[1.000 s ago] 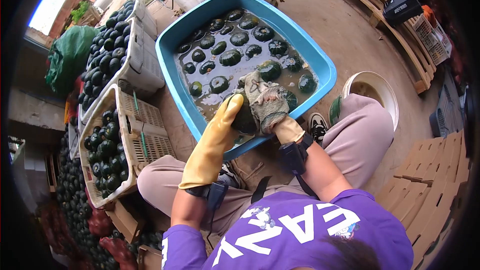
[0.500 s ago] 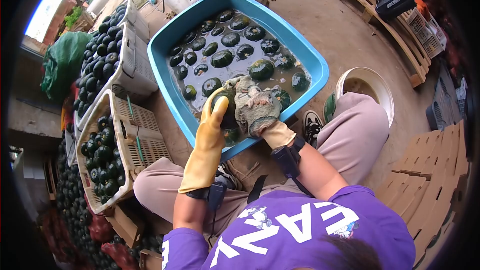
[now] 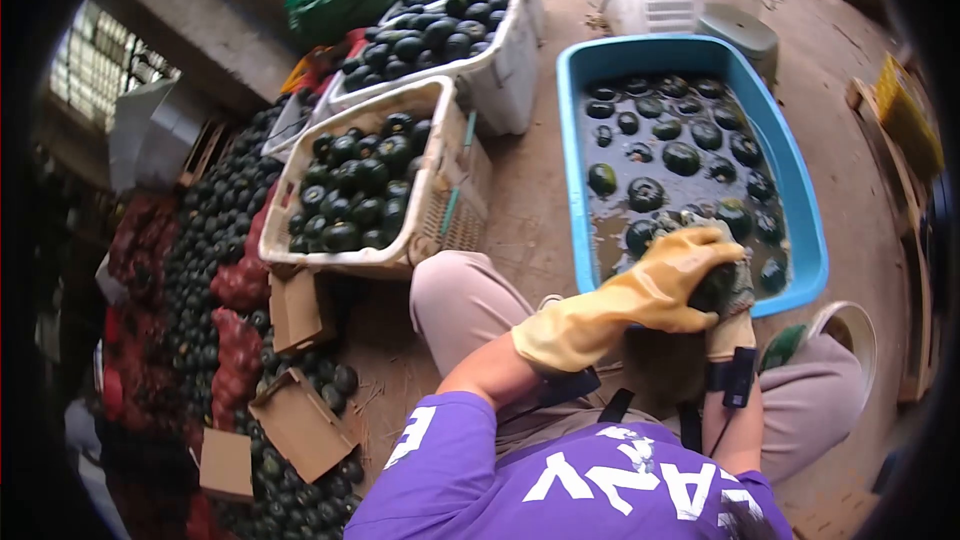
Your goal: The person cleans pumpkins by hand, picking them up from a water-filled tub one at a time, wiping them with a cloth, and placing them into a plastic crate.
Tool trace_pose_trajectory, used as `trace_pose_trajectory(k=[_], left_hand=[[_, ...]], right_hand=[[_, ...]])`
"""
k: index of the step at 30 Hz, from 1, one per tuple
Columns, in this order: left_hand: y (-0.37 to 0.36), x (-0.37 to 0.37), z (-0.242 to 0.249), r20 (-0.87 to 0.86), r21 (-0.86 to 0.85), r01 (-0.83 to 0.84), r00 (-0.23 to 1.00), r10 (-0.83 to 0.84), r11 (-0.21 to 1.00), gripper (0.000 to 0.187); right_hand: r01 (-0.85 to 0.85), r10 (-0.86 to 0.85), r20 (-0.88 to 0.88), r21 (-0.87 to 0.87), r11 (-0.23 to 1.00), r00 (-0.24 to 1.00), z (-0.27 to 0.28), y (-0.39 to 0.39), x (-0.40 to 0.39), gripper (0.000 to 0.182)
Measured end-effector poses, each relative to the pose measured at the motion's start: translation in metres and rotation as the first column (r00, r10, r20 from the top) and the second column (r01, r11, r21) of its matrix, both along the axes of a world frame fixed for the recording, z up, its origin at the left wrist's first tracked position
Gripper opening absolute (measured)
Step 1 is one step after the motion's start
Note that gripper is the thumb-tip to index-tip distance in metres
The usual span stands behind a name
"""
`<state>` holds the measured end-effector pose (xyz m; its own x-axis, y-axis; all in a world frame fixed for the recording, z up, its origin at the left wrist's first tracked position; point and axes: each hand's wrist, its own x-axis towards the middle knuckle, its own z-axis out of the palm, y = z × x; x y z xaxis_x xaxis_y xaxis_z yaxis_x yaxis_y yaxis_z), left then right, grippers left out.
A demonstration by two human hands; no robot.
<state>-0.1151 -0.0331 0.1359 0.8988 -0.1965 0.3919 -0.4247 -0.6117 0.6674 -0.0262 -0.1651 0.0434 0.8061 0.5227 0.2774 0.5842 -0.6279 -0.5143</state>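
Note:
My left hand [image 3: 668, 278], in a yellow rubber glove, has its fingers and thumb curved around a dark green squash [image 3: 713, 292]. My right hand [image 3: 741, 292] wears a wet grey cloth-like covering over a pale glove cuff. It presses against the far right side of that squash, its fingers mostly hidden by squash and yellow glove. Both hands are above the near end of a blue tub [image 3: 572, 160] of murky water. Several dark green squashes [image 3: 682, 158] float in it.
Left of the tub stands a cream crate [image 3: 448, 130] full of squashes; white crates [image 3: 505, 90] of them are behind. Loose squashes, red net sacks [image 3: 238, 365] and cardboard boxes [image 3: 300, 422] lie at far left. A white bucket [image 3: 858, 335] stands right of my knee.
The view has swung left, so the tub now appears farther right. The squash remains between my hands, and my left glove has turned over across its top.

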Motion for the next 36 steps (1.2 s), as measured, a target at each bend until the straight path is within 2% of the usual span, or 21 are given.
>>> trace_pose_trajectory(k=[2, 3, 4, 6, 8, 10, 12, 14, 15, 16, 18, 19, 20, 21, 22, 23, 24, 26, 28, 31, 36], left_hand=[[-0.007, -0.008, 0.004, 0.03, -0.128, 0.037, 0.999, -0.034, 0.991, 0.082], [-0.008, -0.018, 0.017, -0.158, -0.552, -0.009, 0.983, -0.094, 0.834, 0.08], [-0.007, -0.025, 0.029, -0.278, -0.855, -0.122, 0.929, -0.245, 0.504, 0.079], [0.018, -0.025, 0.023, -0.16, -0.986, -0.165, 0.938, -0.308, 0.01, 0.069], [0.074, -0.02, 0.005, -0.116, -0.98, -0.123, 0.992, -0.055, -0.154, 0.062], [0.145, -0.037, 0.034, -0.381, -0.85, -0.164, 0.847, 0.37, -0.5, 0.059], [0.232, -0.071, 0.056, -0.298, -0.784, 0.187, 0.723, 0.623, -0.593, 0.05], [0.337, -0.124, 0.044, -0.241, -0.728, 0.443, 0.549, 0.8, -0.524, 0.056], [0.349, -0.136, 0.052, -0.205, -0.799, 0.468, 0.379, 0.902, -0.378, 0.073], [0.343, -0.148, 0.061, -0.22, -0.765, 0.389, 0.591, 0.776, -0.513, 0.087], [0.275, -0.097, 0.064, -0.115, -0.982, -0.189, 0.467, 0.877, -0.029, 0.084], [0.243, -0.069, 0.071, -0.231, -0.877, -0.473, 0.575, 0.785, 0.088, 0.066], [0.215, -0.039, 0.06, -0.252, -0.724, -0.586, 0.715, 0.652, 0.364, 0.053], [0.185, -0.004, 0.033, -0.273, -0.613, -0.524, 0.843, 0.464, 0.591, 0.044], [0.13, 0.005, 0.044, -0.387, -0.139, -0.568, 0.785, 0.483, 0.812, 0.039], [0.108, 0.023, 0.016, -0.355, 0.259, -0.236, 0.878, 0.32, 0.937, 0.041], [0.094, 0.029, -0.013, -0.395, 0.358, 0.039, 0.911, 0.114, 0.933, 0.046], [0.083, 0.019, -0.028, -0.565, 0.082, 0.252, 0.809, -0.164, 0.964, 0.055], [0.06, 0.035, 0.002, -0.8, 0.266, 0.341, 0.599, 0.01, 0.902, 0.06], [0.052, 0.056, -0.08, -0.837, 0.374, 0.392, 0.532, 0.124, 0.841, 0.065], [0.059, 0.067, -0.042, -0.95, 0.13, 0.418, 0.312, -0.008, 0.899, 0.062]], right_hand=[[0.003, -0.003, 0.003, -0.017, 1.0, 1.0, -0.002, 0.0, 0.0, 0.057], [0.0, 0.0, 0.008, -0.031, 1.0, 1.0, -0.003, 0.0, 0.002, 0.057], [-0.004, 0.004, 0.008, -0.037, 0.999, 1.0, -0.004, 0.0, 0.001, 0.057], [-0.002, 0.003, 0.008, -0.05, 0.999, 1.0, -0.004, -0.004, 0.0, 0.057], [0.001, 0.0, 0.009, -0.06, 0.998, 1.0, -0.005, -0.006, -0.003, 0.057], [0.003, -0.003, 0.009, -0.062, 0.998, 1.0, -0.006, -0.008, -0.001, 0.057], [0.004, -0.003, 0.006, -0.061, 0.998, 1.0, -0.005, -0.009, 0.002, 0.057], [-0.001, 0.002, 0.008, -0.064, 0.998, 1.0, -0.005, -0.009, 0.003, 0.057], [0.003, -0.002, 0.009, -0.064, 0.998, 1.0, -0.006, -0.012, 0.005, 0.057], [-0.002, 0.002, 0.008, -0.062, 0.998, 1.0, -0.006, -0.012, 0.003, 0.057], [-0.005, 0.005, 0.01, -0.067, 0.998, 1.0, -0.007, -0.012, 0.002, 0.057], [-0.008, 0.008, 0.005, -0.069, 0.998, 1.0, -0.008, -0.013, 0.0, 0.057], [-0.01, 0.011, 0.007, -0.074, 0.997, 1.0, -0.009, -0.014, -0.002, 0.057], [-0.012, 0.013, 0.008, -0.075, 0.997, 1.0, -0.01, -0.014, -0.002, 0.057], [-0.017, 0.018, 0.01, -0.081, 0.997, 1.0, -0.01, -0.015, -0.003, 0.057], [-0.017, 0.018, 0.01, -0.085, 0.996, 1.0, -0.01, -0.016, -0.002, 0.057], [-0.022, 0.023, 0.011, -0.083, 0.996, 1.0, -0.01, -0.016, -0.001, 0.057], [-0.027, 0.028, 0.018, -0.082, 0.996, 0.999, -0.011, -0.015, 0.001, 0.057], [-0.03, 0.031, 0.023, -0.08, 0.996, 0.999, -0.014, -0.013, 0.001, 0.057], [-0.042, 0.043, 0.007, -0.076, 0.996, 0.999, -0.013, -0.012, 0.005, 0.057], [-0.067, 0.066, -0.015, -0.045, 0.997, 0.998, -0.013, -0.002, 0.018, 0.058]])
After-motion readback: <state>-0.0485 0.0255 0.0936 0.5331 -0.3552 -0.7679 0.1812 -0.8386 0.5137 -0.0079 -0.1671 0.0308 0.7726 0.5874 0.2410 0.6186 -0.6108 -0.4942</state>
